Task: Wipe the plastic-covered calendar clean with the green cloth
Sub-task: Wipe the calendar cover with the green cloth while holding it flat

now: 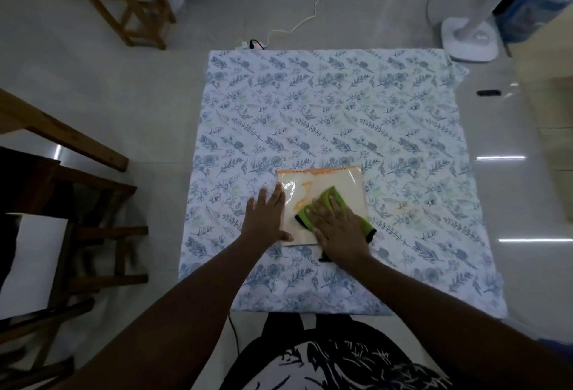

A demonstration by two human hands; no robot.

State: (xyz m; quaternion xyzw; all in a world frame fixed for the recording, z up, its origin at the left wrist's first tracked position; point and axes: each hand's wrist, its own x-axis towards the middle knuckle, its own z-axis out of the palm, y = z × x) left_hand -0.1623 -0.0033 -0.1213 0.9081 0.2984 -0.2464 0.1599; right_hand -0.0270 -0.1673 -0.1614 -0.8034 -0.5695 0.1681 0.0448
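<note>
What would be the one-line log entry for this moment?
wiping | right hand flat on green cloth | left hand steadies calendar edge

A counter (341, 104) draped in blue floral cloth carries the plastic-covered calendar (322, 185) near its front edge, slightly left of centre; most of the cloth behind the calendar lies bare.

You stand in home room, likely living or dining space. Glossy tiled floor (124, 95) all round. Wooden chairs (130, 2) upper left and left edge. Floral-print tablecloth (341, 110) at centre. Power strip (252, 45) with white cord above it; fan base (469, 39) upper right.
</note>
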